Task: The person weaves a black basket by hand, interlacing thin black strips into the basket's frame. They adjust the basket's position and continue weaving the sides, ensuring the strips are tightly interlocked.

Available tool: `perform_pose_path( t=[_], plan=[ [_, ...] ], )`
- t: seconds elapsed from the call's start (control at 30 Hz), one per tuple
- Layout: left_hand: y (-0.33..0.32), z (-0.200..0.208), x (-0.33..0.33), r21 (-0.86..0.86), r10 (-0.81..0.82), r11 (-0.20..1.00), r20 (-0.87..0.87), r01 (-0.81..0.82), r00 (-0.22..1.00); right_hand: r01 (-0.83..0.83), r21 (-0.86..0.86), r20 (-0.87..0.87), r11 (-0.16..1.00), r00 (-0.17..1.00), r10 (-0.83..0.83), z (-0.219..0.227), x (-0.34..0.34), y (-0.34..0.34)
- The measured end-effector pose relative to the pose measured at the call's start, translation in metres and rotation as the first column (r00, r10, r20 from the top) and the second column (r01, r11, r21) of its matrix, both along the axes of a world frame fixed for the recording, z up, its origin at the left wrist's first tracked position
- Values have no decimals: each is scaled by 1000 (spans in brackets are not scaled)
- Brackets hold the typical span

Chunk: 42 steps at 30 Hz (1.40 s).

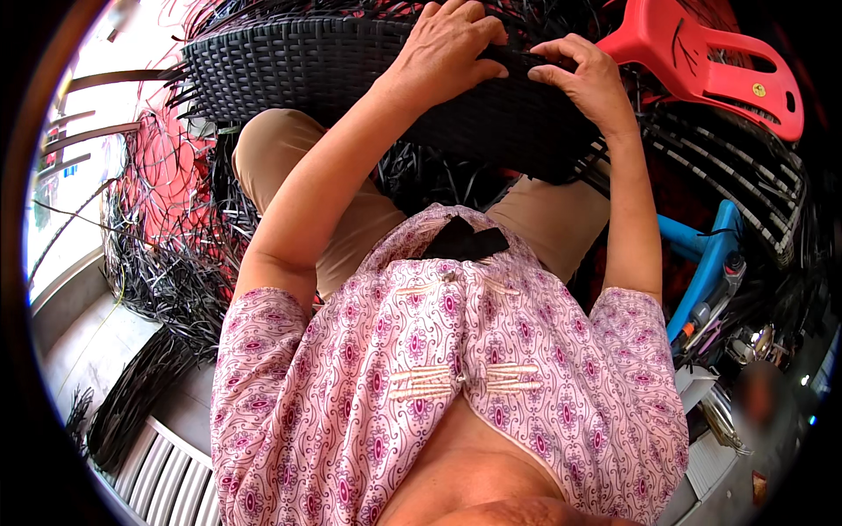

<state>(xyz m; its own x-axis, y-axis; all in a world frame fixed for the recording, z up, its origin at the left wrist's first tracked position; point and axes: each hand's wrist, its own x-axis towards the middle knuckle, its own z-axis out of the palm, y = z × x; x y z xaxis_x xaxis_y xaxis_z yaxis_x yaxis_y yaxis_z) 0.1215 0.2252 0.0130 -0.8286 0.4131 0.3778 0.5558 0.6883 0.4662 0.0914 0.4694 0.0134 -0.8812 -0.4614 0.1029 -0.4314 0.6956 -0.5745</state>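
A curved black panel woven from flat strips [281, 70] lies across my knees, its long side running left to right. My left hand [443, 53] bends over the panel's far edge, fingers curled and thumb on the near side. Just to its right, my right hand [583, 79] pinches at the same edge with thumb and forefinger, on what looks like a thin black strip. Only a narrow gap parts the two hands. Dark weave makes the strip's course between them hard to follow. Loose strip ends poke out at the panel's left end.
Heaps of loose black strips [167, 289] spread on the left over red material. A red plastic chair [693, 61] stands at the far right, near my right hand. Below it are a blue frame [706, 272] and hand tools [724, 289]. White slats [171, 478] show at lower left.
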Motion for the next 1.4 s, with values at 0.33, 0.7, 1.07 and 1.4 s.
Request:
perform_pose_path(
  t=[0.33, 0.7, 1.07, 1.4],
  plan=[
    [23, -2, -14, -51, 60, 997, 72, -56, 996, 92, -226, 390, 970, 921, 3, -12, -19, 0],
    [21, -10, -19, -120, -57, 991, 57, 64, 997, -99, -117, 0, 988, 995, 99, -4, 0, 1],
    [50, -12, -4, -30, -46, 999, -126, 42, 991, 96, 87, -147, 992, 986, -82, 15, 29, 50],
    [68, -14, -12, -88, -22, 996, -87, 14, 996, 21, -34, -114, 999, 993, -24, 7, 18, 42]
  ],
)
